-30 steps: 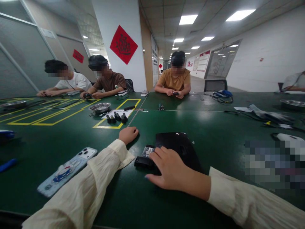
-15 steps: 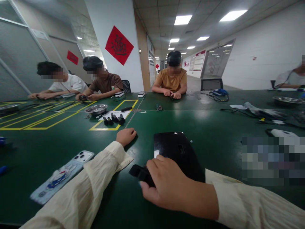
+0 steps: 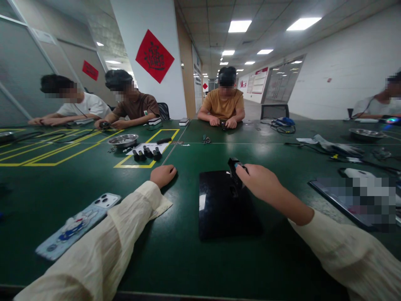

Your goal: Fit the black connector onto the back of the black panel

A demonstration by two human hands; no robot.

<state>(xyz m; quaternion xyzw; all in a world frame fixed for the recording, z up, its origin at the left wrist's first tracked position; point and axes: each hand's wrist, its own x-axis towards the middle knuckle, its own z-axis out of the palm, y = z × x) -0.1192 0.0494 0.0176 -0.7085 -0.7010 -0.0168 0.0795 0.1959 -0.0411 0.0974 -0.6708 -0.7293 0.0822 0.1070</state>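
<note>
My right hand (image 3: 266, 184) grips a small black plastic piece (image 3: 233, 168) between thumb and fingers. The piece is tilted over the upper right part of a glossy black plate (image 3: 217, 215), near its small slot; I cannot tell whether the two touch. That plate, with rounded edges, lies flat on the green table (image 3: 175, 259). To its left my left hand (image 3: 163, 176) rests on the tabletop, fingers curled in and nothing seen in them. A phone in a light blue cartoon case (image 3: 78, 225) lies beside my left forearm.
Several black cylindrical parts (image 3: 147, 153) stand on white paper inside a yellow taped outline, near a metal bowl (image 3: 123, 141). On the right are a dark tablet-like slab (image 3: 332, 198), partly blurred, and bagged cables (image 3: 326, 146). Several people sit around the table, one opposite (image 3: 222, 104).
My right hand has moved forward and right with the black piece, from the plate's near left side to above its slot. The left hand has stayed resting. The view has shifted slightly.
</note>
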